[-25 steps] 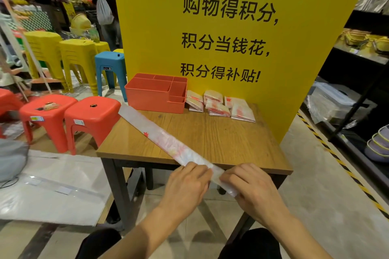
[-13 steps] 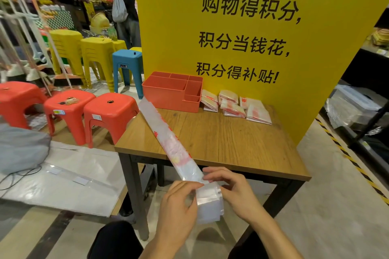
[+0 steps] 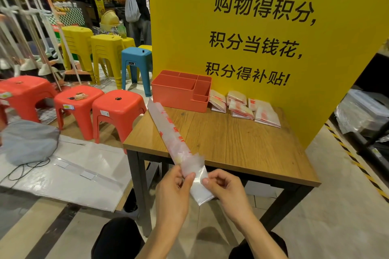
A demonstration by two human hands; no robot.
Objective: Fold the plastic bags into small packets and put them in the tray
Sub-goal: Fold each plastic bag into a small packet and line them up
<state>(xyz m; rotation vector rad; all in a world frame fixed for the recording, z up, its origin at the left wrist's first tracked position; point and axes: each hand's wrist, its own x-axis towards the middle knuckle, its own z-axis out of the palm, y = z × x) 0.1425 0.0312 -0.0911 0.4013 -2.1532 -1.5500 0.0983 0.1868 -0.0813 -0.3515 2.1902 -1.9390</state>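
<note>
A clear plastic bag with red print (image 3: 168,128), folded into a long narrow strip, lies slantwise across the wooden table (image 3: 242,145) and hangs over its near edge. My left hand (image 3: 172,191) pinches the strip's near end from the left. My right hand (image 3: 229,189) pinches the same end from the right, where part of the strip is doubled over. An orange tray (image 3: 181,99) with several compartments stands at the table's back left. Several folded bag packets (image 3: 244,107) lie to its right.
A tall yellow sign panel (image 3: 263,27) rises behind the table. Red stools (image 3: 117,109), yellow stools and a blue stool (image 3: 136,63) stand to the left, with a grey bag (image 3: 29,141) on a floor sheet. Two people stand by the far shelves. Dark shelving is at the right.
The strip's near end, flat on the table edge a second ago, has been lifted off and folded over in front of the table. Both hands moved toward me with it.
</note>
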